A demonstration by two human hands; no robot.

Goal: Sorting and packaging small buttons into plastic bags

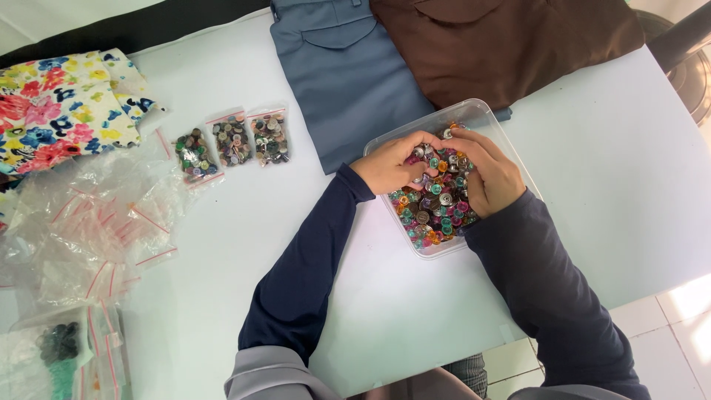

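Observation:
A clear plastic tub [474, 112] sits on the white table, filled with colourful and metal buttons [437, 211]. Both my hands are inside it. My left hand [389, 164] curls over the buttons at the tub's left side, fingers bent inward. My right hand [489, 174] rests on the pile at the right, fingers curled down into the buttons. The fingertips of both hands meet near the middle of the pile. Whether either hand pinches a button is hidden by the fingers.
Three small zip bags of buttons [232, 141] lie left of the tub. A heap of empty zip bags [96, 222] is at the far left, near floral fabric [59, 107]. Folded blue-grey [341, 81] and brown [503, 41] garments lie behind the tub.

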